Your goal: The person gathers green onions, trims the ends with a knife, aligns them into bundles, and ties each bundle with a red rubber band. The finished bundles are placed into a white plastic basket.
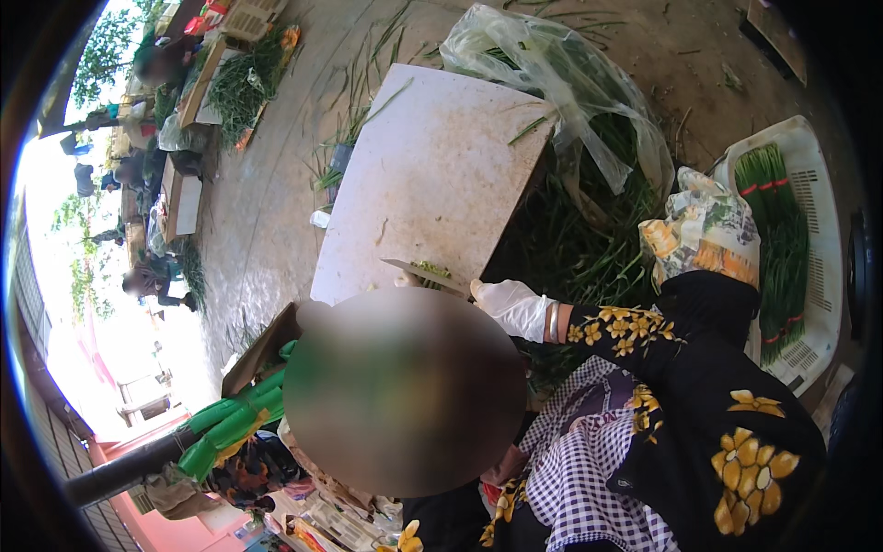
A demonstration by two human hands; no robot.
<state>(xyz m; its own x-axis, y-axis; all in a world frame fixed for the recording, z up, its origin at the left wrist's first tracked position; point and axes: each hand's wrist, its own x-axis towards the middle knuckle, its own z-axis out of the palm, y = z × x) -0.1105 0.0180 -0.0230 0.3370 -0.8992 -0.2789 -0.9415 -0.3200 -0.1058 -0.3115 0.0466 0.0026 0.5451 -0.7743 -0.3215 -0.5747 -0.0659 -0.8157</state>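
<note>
Grips a knife (pixel 451 284) in the right hand (pixel 511 309), in a thin white glove with a bangle at the wrist, with fingers closed at the handle end. Points the blade leftward and slightly away, over the near end of a white surface (pixel 441 156). Has a small clump of green stalks (pixel 430 269) just beyond the blade, over that same near end. Shows only a pale bit of the left hand (pixel 405 279) beside the blade, near the tip, with the rest hidden behind a blurred oval; cannot tell whether clamped on the stalks or apart from them. Wears a black sleeve (pixel 662 331) with yellow flowers and a checked apron (pixel 589 478). Has brown smears and a few stray leaves (pixel 529 130) on the surface. Has a heap of loose greens (pixel 589 248) just right of the surface, partly under a clear bag (pixel 589 83). Has a pale slotted crate (pixel 821 212) farther right, with green bundles (pixel 762 170) inside, tied with red bands. Has green plastic (pixel 235 419) around a dark pole (pixel 129 480) at lower left. Faces a floor (pixel 267 184) strewn with leaves, with people (pixel 164 283) and more greens (pixel 248 83) far left.
</note>
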